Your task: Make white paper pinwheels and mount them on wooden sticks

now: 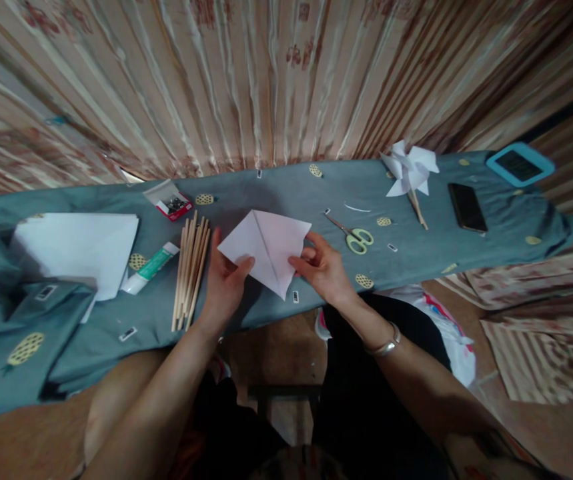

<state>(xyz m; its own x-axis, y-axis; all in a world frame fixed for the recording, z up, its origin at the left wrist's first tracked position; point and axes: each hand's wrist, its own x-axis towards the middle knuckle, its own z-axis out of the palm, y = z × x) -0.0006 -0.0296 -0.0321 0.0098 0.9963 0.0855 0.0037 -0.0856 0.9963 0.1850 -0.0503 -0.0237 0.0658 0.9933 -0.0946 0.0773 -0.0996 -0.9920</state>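
A square sheet of white paper (265, 248) with a crease down its middle is held up between both hands above the cloth-covered table. My left hand (226, 277) grips its left edge, thumb on top and fingers behind. On the right edge, my right hand (322, 267) pinches the paper between thumb and fingers. A bundle of thin wooden sticks (191, 273) lies just left of my left hand. Scissors with pale green handles (357, 239) rest to the right of my right hand, their blades pointing up and left.
At the left are a stack of white paper (76, 250), a green and white glue tube (151, 268) and an open red box of small metal pieces (172, 203). A paper pinwheel (411, 170), a phone (467, 207) and a blue-framed device (520, 165) lie right. A curtain (276, 87) hangs behind.
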